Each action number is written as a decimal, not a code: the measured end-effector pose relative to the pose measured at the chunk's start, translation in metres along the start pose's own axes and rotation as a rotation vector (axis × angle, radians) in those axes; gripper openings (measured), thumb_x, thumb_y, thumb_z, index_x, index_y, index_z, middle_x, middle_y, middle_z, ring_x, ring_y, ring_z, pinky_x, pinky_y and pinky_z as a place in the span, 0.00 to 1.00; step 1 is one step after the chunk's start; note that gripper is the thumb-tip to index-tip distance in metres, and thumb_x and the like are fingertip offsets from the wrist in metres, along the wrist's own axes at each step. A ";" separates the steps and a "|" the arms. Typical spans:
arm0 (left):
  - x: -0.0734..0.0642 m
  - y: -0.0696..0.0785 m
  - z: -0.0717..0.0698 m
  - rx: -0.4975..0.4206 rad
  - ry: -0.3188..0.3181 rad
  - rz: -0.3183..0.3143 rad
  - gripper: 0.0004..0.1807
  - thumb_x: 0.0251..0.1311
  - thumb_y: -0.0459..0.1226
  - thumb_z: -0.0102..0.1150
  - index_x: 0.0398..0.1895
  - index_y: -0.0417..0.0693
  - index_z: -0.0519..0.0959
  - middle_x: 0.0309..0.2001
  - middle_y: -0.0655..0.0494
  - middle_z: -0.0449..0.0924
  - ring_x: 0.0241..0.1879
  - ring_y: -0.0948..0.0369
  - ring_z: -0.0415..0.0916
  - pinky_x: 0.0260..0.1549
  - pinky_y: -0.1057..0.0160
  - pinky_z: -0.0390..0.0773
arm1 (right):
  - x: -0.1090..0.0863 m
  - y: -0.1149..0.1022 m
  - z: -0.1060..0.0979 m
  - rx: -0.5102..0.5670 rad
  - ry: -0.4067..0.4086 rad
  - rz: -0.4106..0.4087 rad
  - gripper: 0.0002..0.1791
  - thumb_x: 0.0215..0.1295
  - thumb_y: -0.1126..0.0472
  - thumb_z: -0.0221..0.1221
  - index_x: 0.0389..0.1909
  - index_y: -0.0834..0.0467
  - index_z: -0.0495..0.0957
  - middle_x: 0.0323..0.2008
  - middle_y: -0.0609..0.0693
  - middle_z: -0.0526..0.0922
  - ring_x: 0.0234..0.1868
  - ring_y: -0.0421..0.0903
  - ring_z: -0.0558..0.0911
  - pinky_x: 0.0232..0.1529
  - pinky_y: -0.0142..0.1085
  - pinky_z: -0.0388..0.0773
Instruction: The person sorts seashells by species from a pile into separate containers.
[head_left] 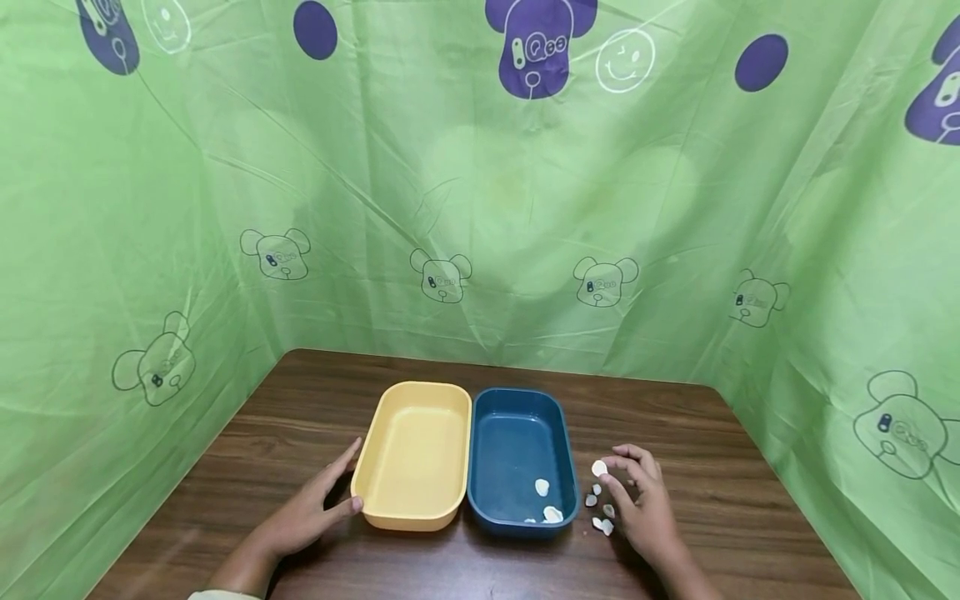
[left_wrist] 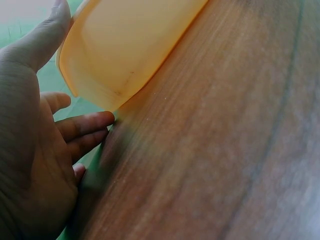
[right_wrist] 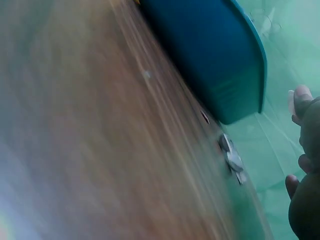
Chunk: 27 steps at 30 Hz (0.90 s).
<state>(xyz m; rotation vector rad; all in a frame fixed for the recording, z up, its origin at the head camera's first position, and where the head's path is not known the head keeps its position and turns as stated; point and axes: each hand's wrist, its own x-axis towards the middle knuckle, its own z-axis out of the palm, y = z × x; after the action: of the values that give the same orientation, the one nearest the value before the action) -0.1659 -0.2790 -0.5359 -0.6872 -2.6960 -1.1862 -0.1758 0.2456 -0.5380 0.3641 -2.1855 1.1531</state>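
My right hand [head_left: 647, 506] pinches a flat, whitish, shell-like piece [head_left: 599, 468] between thumb and fingertips, just right of the blue tray [head_left: 570, 467]. In the right wrist view the same pale piece [right_wrist: 291, 102] shows at the fingertips. Below that hand lie several small greyish-white pieces [head_left: 608, 511] on the table. A few similar pieces [head_left: 552, 515] are inside the blue tray, near its front end. At the yellow tray [head_left: 358, 483], my left hand [head_left: 311, 504] rests against the left side with thumb and fingers spread. Its thumb is by the rim in the left wrist view.
Both trays stand side by side, touching or nearly so, on a dark brown wooden table [head_left: 315, 400]. No pieces show in the yellow tray. A green printed cloth [head_left: 517, 325] hangs behind the table and along both sides.
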 end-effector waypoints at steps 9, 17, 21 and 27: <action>-0.001 0.000 0.000 -0.020 0.008 0.014 0.51 0.72 0.39 0.69 0.91 0.51 0.50 0.81 0.37 0.69 0.77 0.48 0.71 0.72 0.71 0.65 | -0.002 -0.016 0.012 0.077 0.009 -0.064 0.18 0.58 0.81 0.71 0.46 0.60 0.89 0.56 0.56 0.81 0.62 0.42 0.73 0.64 0.19 0.62; -0.001 -0.001 0.000 -0.055 0.009 0.022 0.51 0.73 0.38 0.69 0.91 0.51 0.50 0.82 0.36 0.67 0.79 0.58 0.68 0.72 0.76 0.61 | -0.003 -0.023 0.020 0.113 -0.022 -0.163 0.22 0.58 0.83 0.69 0.49 0.60 0.89 0.56 0.58 0.81 0.63 0.45 0.72 0.64 0.21 0.62; -0.001 -0.001 0.000 -0.074 0.007 0.028 0.51 0.73 0.38 0.69 0.91 0.52 0.49 0.81 0.36 0.68 0.80 0.62 0.65 0.71 0.78 0.57 | -0.005 -0.024 0.022 0.128 -0.033 -0.179 0.22 0.57 0.83 0.69 0.50 0.61 0.89 0.56 0.61 0.81 0.63 0.45 0.72 0.64 0.22 0.63; 0.000 -0.001 0.000 -0.066 0.012 0.031 0.52 0.72 0.38 0.69 0.91 0.52 0.49 0.80 0.38 0.72 0.80 0.61 0.64 0.72 0.77 0.57 | -0.007 -0.028 0.024 0.118 -0.053 -0.156 0.22 0.58 0.81 0.71 0.50 0.58 0.89 0.55 0.64 0.81 0.64 0.47 0.72 0.66 0.22 0.61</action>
<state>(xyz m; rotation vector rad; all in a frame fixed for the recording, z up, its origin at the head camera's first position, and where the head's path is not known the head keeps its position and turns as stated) -0.1657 -0.2793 -0.5366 -0.7260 -2.6369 -1.2729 -0.1661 0.2099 -0.5347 0.6119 -2.0977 1.2003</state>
